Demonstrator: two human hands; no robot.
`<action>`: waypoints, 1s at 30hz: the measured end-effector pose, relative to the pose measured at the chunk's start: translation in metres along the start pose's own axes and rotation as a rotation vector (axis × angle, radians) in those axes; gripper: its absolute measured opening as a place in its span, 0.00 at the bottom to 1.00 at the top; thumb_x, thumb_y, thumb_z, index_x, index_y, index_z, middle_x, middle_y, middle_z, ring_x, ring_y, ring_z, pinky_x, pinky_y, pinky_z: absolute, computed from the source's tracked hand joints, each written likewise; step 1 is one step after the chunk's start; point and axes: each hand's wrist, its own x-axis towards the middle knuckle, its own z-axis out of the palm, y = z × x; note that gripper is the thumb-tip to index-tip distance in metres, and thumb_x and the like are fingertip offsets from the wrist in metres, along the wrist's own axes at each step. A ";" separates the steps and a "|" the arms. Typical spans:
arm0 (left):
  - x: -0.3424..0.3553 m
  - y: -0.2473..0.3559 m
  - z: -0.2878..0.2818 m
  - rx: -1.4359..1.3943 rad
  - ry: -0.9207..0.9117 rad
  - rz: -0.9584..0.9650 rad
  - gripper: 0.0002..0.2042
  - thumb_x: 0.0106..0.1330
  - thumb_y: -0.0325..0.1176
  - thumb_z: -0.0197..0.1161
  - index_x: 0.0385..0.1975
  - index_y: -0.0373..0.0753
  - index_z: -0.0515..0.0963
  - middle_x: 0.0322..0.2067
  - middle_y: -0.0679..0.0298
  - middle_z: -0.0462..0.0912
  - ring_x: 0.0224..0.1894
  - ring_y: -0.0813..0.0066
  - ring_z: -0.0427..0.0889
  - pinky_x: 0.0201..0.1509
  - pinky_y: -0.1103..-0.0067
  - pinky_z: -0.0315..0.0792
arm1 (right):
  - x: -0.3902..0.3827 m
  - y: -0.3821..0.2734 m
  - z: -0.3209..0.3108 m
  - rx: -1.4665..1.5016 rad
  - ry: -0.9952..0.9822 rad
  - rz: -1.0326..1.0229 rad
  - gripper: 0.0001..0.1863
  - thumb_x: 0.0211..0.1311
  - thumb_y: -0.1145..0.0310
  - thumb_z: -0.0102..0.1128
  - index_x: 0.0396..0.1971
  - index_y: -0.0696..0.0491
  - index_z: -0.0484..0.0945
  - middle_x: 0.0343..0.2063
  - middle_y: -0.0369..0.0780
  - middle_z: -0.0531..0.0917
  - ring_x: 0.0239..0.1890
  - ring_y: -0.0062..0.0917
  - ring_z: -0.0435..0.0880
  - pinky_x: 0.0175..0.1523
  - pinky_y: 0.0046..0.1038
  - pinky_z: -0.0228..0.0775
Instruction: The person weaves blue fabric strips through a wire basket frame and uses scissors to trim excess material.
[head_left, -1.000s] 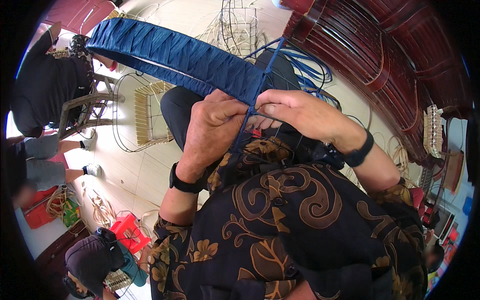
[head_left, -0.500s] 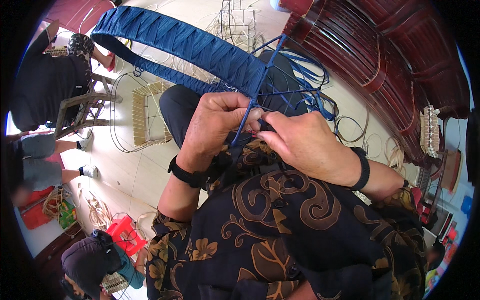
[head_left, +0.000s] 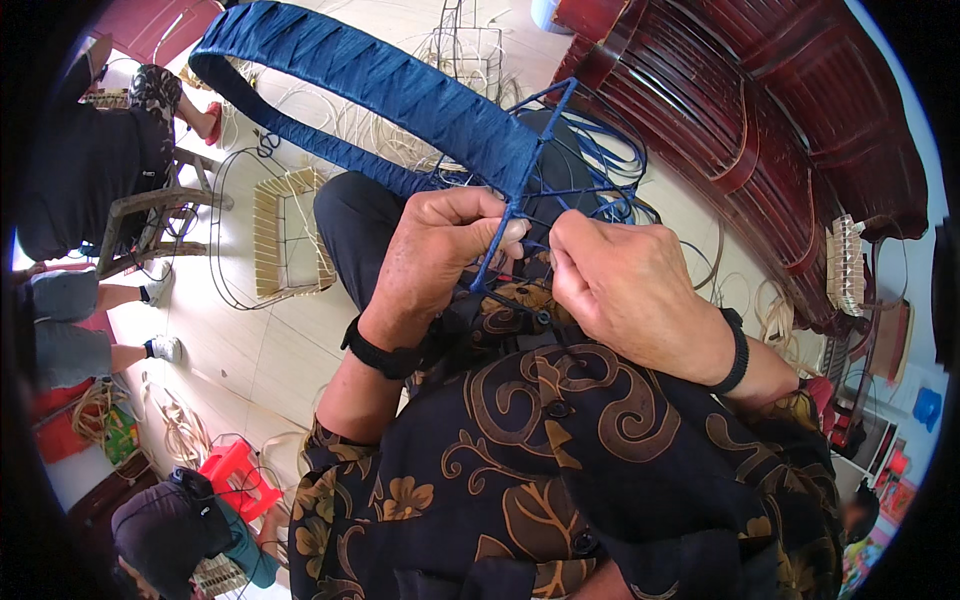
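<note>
A blue-wrapped wire frame (head_left: 370,80) rests over my lap, its long looped band reaching away to the far left. Flat blue strips cover that band, while thin wrapped struts stick out at its near end. My left hand (head_left: 435,240) is closed in a pinch on one strut, thumb on top. Just to its right, my right hand (head_left: 630,275) is closed, thumb against bent forefinger, on a thin blue strip (head_left: 537,246) that runs from the strut. The strip's end is hidden inside my right fingers. Loose blue strips (head_left: 615,155) hang behind the frame.
A dark red wooden bench (head_left: 690,110) stands at the right. To the left are a wire frame with a pale woven basket (head_left: 285,235), a wooden chair (head_left: 150,215) and several people. A red stool (head_left: 240,475) and coils of pale strips (head_left: 180,430) are at lower left.
My right hand has moved away from my left, to the right, and a short stretch of blue strip now shows between them. My left hand keeps its pinch on the strut.
</note>
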 end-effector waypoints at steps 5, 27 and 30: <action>-0.004 0.000 0.000 -0.001 0.042 0.053 0.03 0.65 0.23 0.62 0.29 0.32 0.81 0.26 0.64 0.84 0.27 0.82 0.80 0.33 0.85 0.73 | 0.011 0.013 -0.009 0.002 -0.044 -0.118 0.09 0.57 0.75 0.60 0.33 0.57 0.69 0.22 0.45 0.79 0.25 0.43 0.82 0.29 0.39 0.73; 0.000 0.000 0.005 0.741 0.385 0.893 0.07 0.56 0.17 0.65 0.32 0.34 0.81 0.21 0.61 0.78 0.22 0.79 0.77 0.27 0.83 0.69 | 0.088 0.028 0.008 0.297 0.156 -0.339 0.05 0.55 0.73 0.66 0.32 0.56 0.80 0.22 0.41 0.80 0.26 0.36 0.82 0.30 0.29 0.71; -0.003 -0.002 0.006 0.612 0.381 0.719 0.05 0.58 0.18 0.64 0.31 0.33 0.81 0.21 0.64 0.79 0.22 0.82 0.75 0.27 0.84 0.68 | 0.088 0.030 0.003 0.416 0.063 -0.260 0.05 0.58 0.73 0.65 0.33 0.57 0.81 0.22 0.39 0.82 0.24 0.26 0.83 0.29 0.24 0.71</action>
